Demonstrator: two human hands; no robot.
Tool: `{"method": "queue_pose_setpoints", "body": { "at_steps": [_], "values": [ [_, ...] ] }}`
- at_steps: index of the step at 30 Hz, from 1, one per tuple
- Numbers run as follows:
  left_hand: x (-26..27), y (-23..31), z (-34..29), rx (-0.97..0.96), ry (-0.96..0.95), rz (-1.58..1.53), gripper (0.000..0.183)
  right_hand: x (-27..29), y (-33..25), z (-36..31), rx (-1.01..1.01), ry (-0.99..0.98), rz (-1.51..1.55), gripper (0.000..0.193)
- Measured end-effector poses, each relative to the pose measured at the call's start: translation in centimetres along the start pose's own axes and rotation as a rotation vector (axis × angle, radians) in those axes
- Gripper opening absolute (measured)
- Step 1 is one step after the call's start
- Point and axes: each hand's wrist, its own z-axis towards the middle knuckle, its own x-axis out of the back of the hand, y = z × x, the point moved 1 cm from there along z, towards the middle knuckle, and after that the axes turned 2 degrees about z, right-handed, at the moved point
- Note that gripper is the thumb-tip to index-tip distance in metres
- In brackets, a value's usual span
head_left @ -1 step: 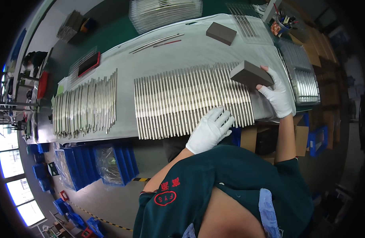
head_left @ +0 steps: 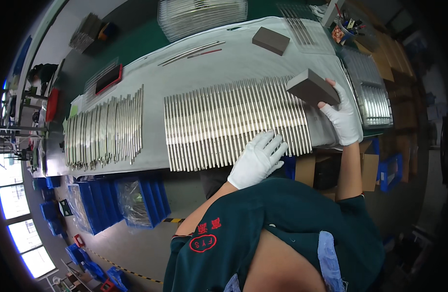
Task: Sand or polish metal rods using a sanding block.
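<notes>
A long row of shiny metal rods (head_left: 209, 126) lies side by side on the pale cloth in front of me. My left hand (head_left: 258, 160), in a white glove, rests on the near edge of that row toward its right, fingers stretched out. At the row's right end, my right hand (head_left: 344, 117), gloved with bare fingertips, grips a dark grey rectangular block (head_left: 312, 88) that looks like a sanding sponge. The block is tilted over the far right corner of the rods; whether it touches them I cannot tell. A similar grey block (head_left: 271, 41) lies farther back.
A second group of rods (head_left: 104, 129) lies to the left. Beyond are loose thin rods (head_left: 190, 52), a red-edged tray (head_left: 108, 79) and stacked clear trays (head_left: 203, 18). More clear trays (head_left: 370, 90) and a tool cup (head_left: 343, 34) stand right. Blue bins (head_left: 95, 204) sit below the table.
My right hand and the grey block have shifted slightly to the right, and the block is turned a little more. My left hand stays where it was.
</notes>
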Motion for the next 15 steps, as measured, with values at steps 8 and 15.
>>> {"method": "queue_pose_setpoints", "body": {
  "at_steps": [8,15],
  "values": [
    [0.1,0.5,0.4,0.141,-0.094,0.148,0.072,1.4,1.7,0.1,0.176,0.409,0.166,0.057],
    [-0.1,0.3,0.6,0.163,-0.076,0.141,0.062,2.1,2.3,-0.1,0.103,0.444,0.381,0.058]
  ]
}}
